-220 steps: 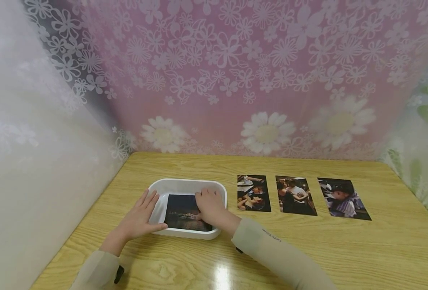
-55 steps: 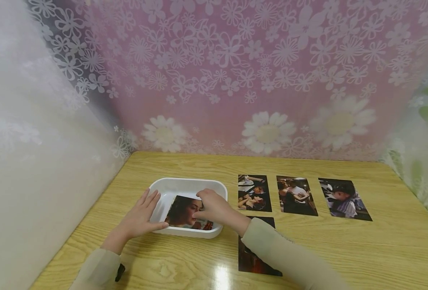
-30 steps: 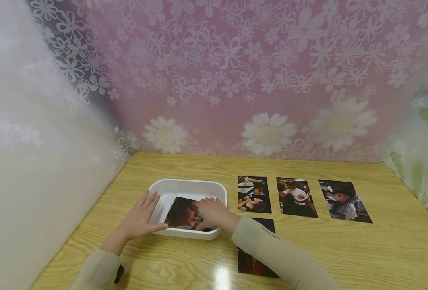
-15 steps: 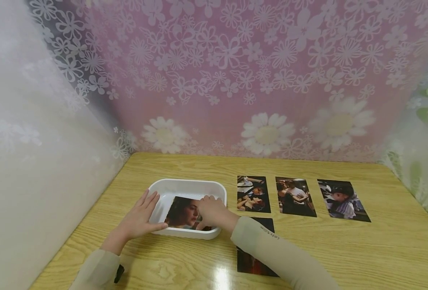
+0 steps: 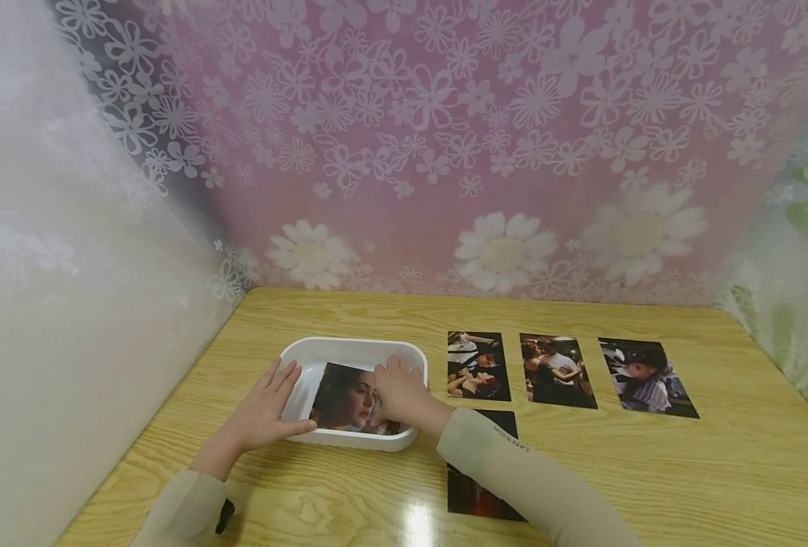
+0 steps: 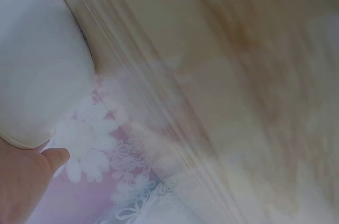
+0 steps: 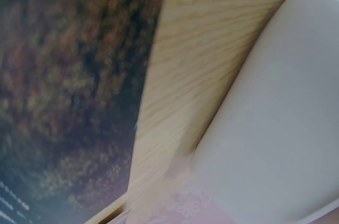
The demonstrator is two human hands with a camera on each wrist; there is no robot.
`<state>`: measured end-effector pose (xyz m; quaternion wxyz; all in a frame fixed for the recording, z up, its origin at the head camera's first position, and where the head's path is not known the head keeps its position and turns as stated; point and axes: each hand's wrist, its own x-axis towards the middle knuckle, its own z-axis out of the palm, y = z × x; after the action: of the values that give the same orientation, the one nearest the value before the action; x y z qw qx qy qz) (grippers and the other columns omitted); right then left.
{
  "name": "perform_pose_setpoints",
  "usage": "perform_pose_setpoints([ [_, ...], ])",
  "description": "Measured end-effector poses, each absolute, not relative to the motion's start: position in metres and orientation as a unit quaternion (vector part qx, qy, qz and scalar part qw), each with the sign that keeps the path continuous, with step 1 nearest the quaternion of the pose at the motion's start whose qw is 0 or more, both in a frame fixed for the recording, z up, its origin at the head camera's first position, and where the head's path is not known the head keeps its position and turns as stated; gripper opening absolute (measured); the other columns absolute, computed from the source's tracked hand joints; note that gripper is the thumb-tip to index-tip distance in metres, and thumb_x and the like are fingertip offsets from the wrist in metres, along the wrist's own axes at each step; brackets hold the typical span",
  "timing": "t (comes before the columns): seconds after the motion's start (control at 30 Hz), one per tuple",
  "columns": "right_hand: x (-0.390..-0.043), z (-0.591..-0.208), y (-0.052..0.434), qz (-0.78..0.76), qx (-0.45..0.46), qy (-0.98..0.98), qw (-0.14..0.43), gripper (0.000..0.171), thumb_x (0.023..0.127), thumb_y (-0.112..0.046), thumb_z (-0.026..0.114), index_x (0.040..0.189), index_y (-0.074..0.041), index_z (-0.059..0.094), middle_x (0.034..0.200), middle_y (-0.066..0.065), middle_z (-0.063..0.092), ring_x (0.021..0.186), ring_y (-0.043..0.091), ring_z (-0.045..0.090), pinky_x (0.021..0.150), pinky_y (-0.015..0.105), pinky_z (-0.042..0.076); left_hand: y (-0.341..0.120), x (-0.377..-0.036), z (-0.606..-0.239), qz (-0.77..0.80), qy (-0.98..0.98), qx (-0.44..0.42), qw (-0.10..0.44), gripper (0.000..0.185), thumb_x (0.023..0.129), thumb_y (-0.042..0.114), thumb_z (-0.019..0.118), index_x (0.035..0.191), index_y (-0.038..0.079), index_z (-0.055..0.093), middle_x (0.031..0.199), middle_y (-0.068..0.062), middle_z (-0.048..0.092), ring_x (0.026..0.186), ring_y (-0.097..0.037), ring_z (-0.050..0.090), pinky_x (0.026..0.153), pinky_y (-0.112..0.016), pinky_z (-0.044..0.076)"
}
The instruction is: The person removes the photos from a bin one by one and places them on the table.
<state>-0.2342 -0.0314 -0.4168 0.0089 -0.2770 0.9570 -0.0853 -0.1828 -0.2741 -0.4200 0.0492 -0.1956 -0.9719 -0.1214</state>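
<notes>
A white tray stands on the table's left part. Inside it lies a photo of a dark-haired person. My left hand rests on the tray's left rim, fingers spread over it and thumb along the front rim. In the left wrist view, the tray's outer wall shows above part of that hand. At the photo's right side, my right hand reaches into the tray with curled fingers and pinches the photo's edge, partly covering it. Whatever lies beneath this photo is hidden.
Three photos, of a couple lying, a couple dancing and a person in a cap, form a row right of the tray. A dark photo lies in front of them, partly under my right sleeve. Flowered curtains surround the wooden table.
A night-scene photo topped the tray earlier; now the portrait does, and a dark photo lies on the table. Just now the portrait shifted slightly at my right fingers. The left hand stayed.
</notes>
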Motion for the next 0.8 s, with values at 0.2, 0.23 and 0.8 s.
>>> perform_pose_setpoints([
  [0.2, -0.2367, -0.4173, -0.033, -0.11, -0.26, 0.959, 0.009, 0.056, 0.052, -0.041, 0.083, 0.084, -0.009, 0.051, 0.083, 0.008, 0.044, 0.081, 0.024, 0.042, 0.06, 0.04, 0.037, -0.2743, -0.1829, -0.4204, -0.12, -0.972, -0.198, 0.049, 0.095, 0.074, 0.058, 0.057, 0.135, -0.008, 0.027, 0.141, -0.021, 0.023, 0.13, -0.038, 0.006, 0.101, -0.051, 0.015],
  [0.23, -0.2369, -0.4174, -0.033, -0.113, -0.259, 0.959, 0.007, 0.056, 0.052, -0.04, 0.083, 0.085, -0.009, 0.051, 0.083, 0.009, 0.045, 0.082, 0.024, 0.043, 0.06, 0.04, 0.038, -0.2744, -0.1829, -0.4206, -0.12, -0.972, -0.198, 0.05, 0.095, 0.074, 0.058, 0.057, 0.135, -0.008, 0.027, 0.141, -0.021, 0.024, 0.13, -0.038, 0.006, 0.101, -0.051, 0.015],
  [0.8, -0.2365, -0.4162, -0.0281, -0.16, -0.292, 0.941, -0.051, 0.041, 0.073, -0.027, 0.071, 0.105, -0.008, 0.053, 0.094, 0.008, 0.051, 0.092, 0.025, 0.047, 0.073, 0.043, 0.039, -0.2751, -0.1831, -0.4205, -0.118, -0.972, -0.196, 0.05, 0.094, 0.073, 0.058, 0.058, 0.135, -0.007, 0.027, 0.141, -0.02, 0.023, 0.13, -0.038, 0.006, 0.101, -0.05, 0.015],
])
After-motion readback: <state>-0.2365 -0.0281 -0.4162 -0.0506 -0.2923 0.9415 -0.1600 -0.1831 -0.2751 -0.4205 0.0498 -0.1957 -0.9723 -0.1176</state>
